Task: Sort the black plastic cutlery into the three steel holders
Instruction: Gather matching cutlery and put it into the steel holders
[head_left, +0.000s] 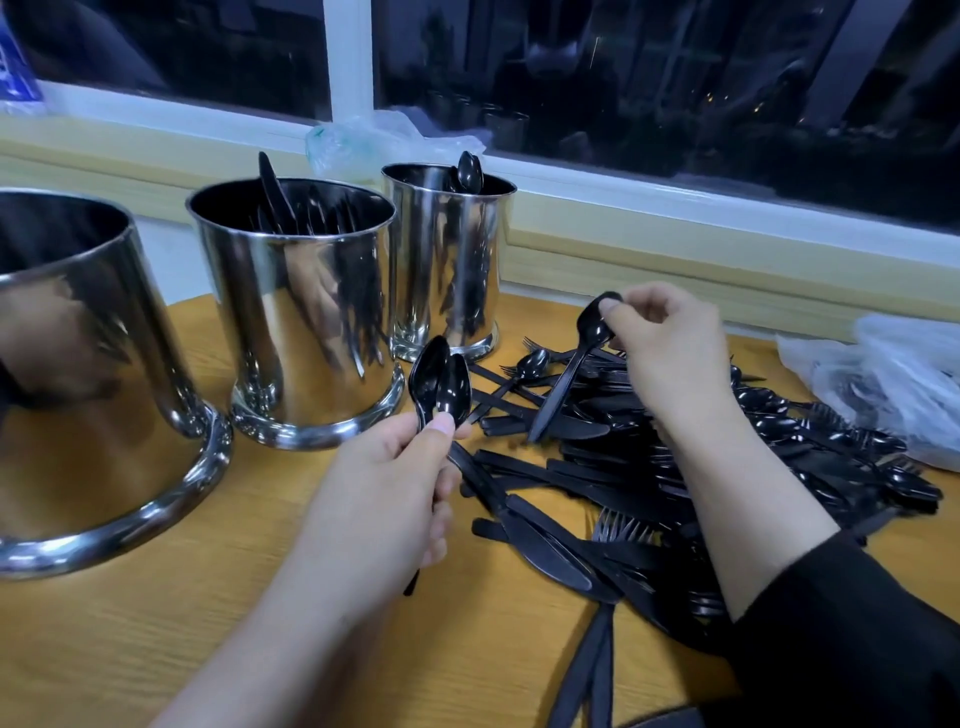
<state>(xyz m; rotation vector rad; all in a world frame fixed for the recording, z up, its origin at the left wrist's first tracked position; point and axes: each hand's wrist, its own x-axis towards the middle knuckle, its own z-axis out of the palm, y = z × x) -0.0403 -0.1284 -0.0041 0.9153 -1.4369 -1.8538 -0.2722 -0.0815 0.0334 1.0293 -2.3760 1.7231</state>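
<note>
The left hand (395, 483) grips two spoons (441, 384) by their handles, fingers curled round them, bowls up and side by side, just in front of the middle holder (306, 322). It looks like a small bundle being gathered, so that several go into a holder in one trip instead of one by one.

Over on the other side, the right hand (670, 343) pinches a third spoon (576, 364) by its bowl between thumb and fingertips, the handle hanging down and touching the pile (675, 467) of black knives, forks and spoons spread on the wooden table (156, 623). Held by the bowl like that, the handle is free, probably so the left hand can take it in beside the other two.

Now the holders. The far holder (447, 260), by the window sill, shows a spoon bowl poking above its rim, so that is most likely where this bunch is headed. The middle one has knives standing in it, one blade leaning out over the rim. The near holder (78, 364) at the left edge is partly cut off by the frame; what it contains cannot be told.

The pile is large and tangled, so most of the sorting is yet to be done. A crumpled clear bag (883, 384) lies at the right, just beside the pile.
</note>
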